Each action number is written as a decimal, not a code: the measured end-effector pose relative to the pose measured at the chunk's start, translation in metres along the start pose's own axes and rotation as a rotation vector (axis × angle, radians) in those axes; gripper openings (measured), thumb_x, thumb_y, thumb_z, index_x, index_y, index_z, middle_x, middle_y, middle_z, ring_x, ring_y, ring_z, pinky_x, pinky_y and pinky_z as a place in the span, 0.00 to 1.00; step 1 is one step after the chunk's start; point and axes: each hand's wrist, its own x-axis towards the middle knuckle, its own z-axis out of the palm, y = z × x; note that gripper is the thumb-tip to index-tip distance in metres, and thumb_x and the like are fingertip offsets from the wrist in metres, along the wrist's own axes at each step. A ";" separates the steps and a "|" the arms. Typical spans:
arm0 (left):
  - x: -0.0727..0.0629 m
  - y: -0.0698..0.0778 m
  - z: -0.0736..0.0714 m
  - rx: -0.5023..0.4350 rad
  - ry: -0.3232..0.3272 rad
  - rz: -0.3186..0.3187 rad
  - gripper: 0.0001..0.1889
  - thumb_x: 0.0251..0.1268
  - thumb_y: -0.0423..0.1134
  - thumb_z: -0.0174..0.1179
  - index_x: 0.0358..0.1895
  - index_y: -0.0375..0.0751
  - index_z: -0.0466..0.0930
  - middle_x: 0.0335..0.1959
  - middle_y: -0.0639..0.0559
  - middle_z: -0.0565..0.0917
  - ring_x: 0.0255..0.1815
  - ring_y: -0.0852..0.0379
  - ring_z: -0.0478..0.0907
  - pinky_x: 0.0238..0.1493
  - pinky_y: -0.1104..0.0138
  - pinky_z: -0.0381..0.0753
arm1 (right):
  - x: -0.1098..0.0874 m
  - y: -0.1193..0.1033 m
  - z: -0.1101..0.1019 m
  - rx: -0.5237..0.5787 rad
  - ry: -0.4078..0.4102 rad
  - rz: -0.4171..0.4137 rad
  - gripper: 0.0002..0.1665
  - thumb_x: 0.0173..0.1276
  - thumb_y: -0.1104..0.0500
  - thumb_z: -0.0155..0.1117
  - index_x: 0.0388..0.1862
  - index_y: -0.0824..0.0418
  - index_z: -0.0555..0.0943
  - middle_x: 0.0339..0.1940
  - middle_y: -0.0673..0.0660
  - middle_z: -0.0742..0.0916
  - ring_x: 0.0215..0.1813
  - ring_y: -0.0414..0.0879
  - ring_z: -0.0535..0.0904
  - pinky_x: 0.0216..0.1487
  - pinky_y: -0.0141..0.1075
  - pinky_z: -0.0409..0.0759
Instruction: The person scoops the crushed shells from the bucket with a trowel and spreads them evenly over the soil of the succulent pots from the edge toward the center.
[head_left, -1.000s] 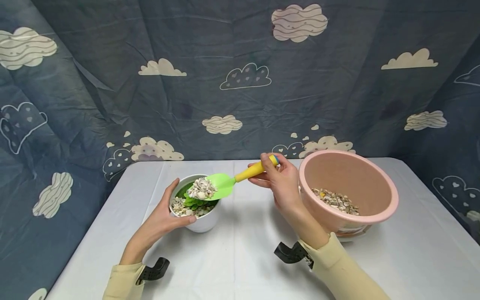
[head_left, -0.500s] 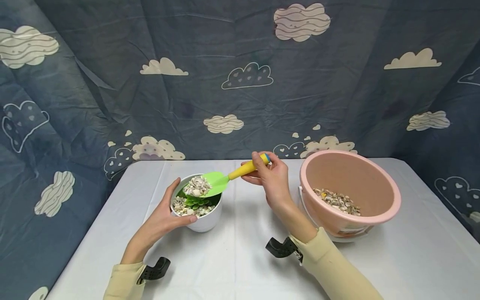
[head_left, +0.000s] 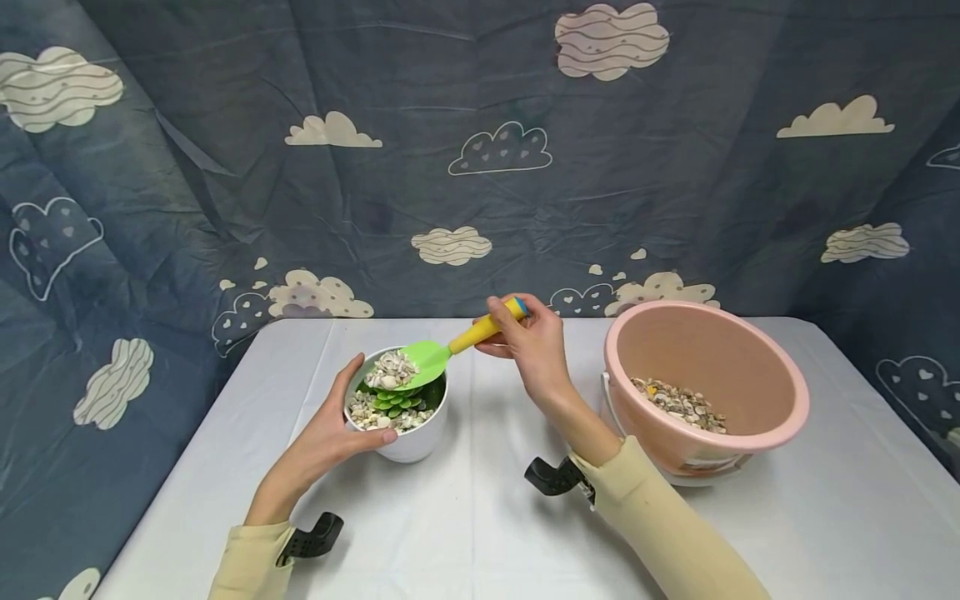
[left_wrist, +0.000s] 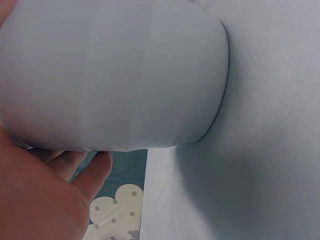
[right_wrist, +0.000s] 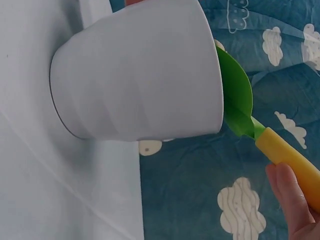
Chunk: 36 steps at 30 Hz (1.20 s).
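A white flowerpot (head_left: 414, 444) stands on the left half of the table, holding a green succulent (head_left: 394, 403) ringed by pale pebbles. My left hand (head_left: 322, 437) grips the pot's left side, thumb at the near rim, fingers around the far side. In the left wrist view the fingers (left_wrist: 96, 175) lie along the pot wall (left_wrist: 120, 75). My right hand (head_left: 536, 350) holds the yellow handle of a green hand trowel (head_left: 431, 362). A heap of small shells and pebbles (head_left: 392, 369) lies on the blade, which reaches over the pot's rim, above the plant.
To the right stands a large pink bucket (head_left: 793, 400) with a white handle, a layer of shells and pebbles (head_left: 678, 404) at its bottom. A white cloth covers the table (head_left: 480, 517). Behind hangs a dark blue cloud-print curtain (head_left: 420, 83).
My right hand has moved left with the loaded trowel, carrying the blade farther over the pot. The pebbles stay on the blade. My left hand keeps its grip on the pot.
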 end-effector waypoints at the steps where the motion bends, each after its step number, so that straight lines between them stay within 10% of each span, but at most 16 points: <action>1: 0.000 0.000 0.000 0.001 0.001 0.000 0.62 0.47 0.42 0.77 0.80 0.54 0.39 0.79 0.42 0.46 0.76 0.39 0.45 0.70 0.40 0.48 | 0.001 0.000 0.000 -0.009 -0.004 -0.005 0.21 0.68 0.53 0.68 0.45 0.70 0.76 0.42 0.78 0.83 0.34 0.55 0.87 0.37 0.47 0.85; 36: 0.002 0.001 -0.001 -0.005 0.006 -0.012 0.61 0.47 0.43 0.77 0.80 0.56 0.40 0.77 0.39 0.49 0.76 0.39 0.47 0.70 0.39 0.49 | 0.020 -0.007 0.016 -0.303 -0.086 -0.041 0.24 0.66 0.48 0.69 0.44 0.68 0.79 0.33 0.65 0.85 0.33 0.53 0.88 0.32 0.41 0.85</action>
